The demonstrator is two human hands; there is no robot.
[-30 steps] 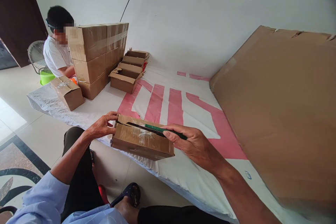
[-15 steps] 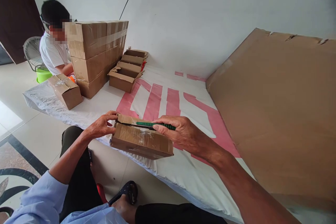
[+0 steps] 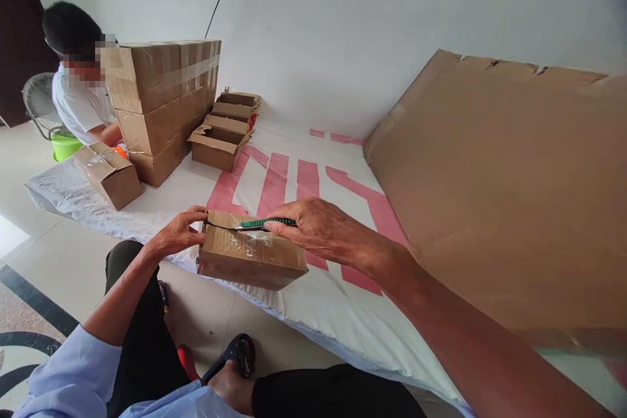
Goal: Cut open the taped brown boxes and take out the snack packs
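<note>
Head view, containers: two open cartons (image 3: 219,141) lie on the white sheet (image 3: 313,313) by the wall, flaps up; something red shows at the edge of the far one, the rest of their insides I cannot make out.
Stack: sealed taped boxes (image 3: 159,104) stand piled beside the open cartons, closed, contents hidden.
Loose box: one more taped box (image 3: 108,175) sits tilted on the sheet's near left corner, shut.
My box: small brown cardboard box (image 3: 249,255), at the near edge of the sheet in front of my knees, clear tape shining on its front face, the top seam parted at the left end into a dark slit.
Left hand (image 3: 179,233): my fingers curl over the box's left top corner and press on it.
Right hand (image 3: 318,232): closed round the green utility knife (image 3: 262,223), which lies along the top seam, blade end pointing left.
Cardboard sheet (image 3: 499,189): large flat brown panel leaning at my right, torn along its upper edge.
Another person (image 3: 78,98): seated behind the stack in a white shirt, a green tub (image 3: 63,145) beside them.
</note>
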